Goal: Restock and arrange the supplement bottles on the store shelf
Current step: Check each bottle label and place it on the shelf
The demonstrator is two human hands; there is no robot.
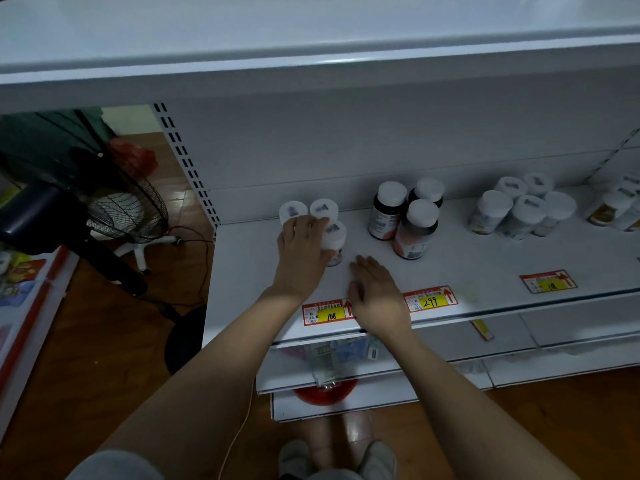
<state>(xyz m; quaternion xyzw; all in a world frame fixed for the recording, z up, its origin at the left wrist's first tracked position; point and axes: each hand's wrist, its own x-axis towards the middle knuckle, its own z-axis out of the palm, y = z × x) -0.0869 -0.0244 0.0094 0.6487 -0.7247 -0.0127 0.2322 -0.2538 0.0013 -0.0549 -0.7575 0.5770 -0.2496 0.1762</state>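
Clutter fills the far left: a black pedestal fan (114, 209) with a wire-mesh guard stands on the brown wooden floor (104, 358), a dark cable trailing from it; a red-edged carton (24, 299) with bright printing sits at the frame's edge; a perforated white upright (187, 164) marks the side of the store shelf (485, 265), whose deck is smooth, pale painted metal under an overhanging upper shelf. Nearest that upright stand three small white-capped bottles (323, 209), round lids each bearing a dark sticker; the left hand (303, 247) lies over them, its fingers (294, 226) spread across the lids and the thumb side against the front bottle, though whether it truly grips one cannot be told. Just right, the right hand (375, 292) rests palm down on the bare deck, fingers straight and holding nothing; it partly hides a red and yellow price tag (329, 315) reading 108 on the front rail. Further right stand three dark bottles (414, 220) with white caps and orange-toned labels, close together; a second tag (431, 301) reads 299 before them. Beyond, a cluster of pale bottles (523, 209) with wide white lids stands grouped, a third tag (549, 281) in front; more bottles blur at the right edge. Below, lower shelves hold boxed goods and something red and round, too dim to identify.
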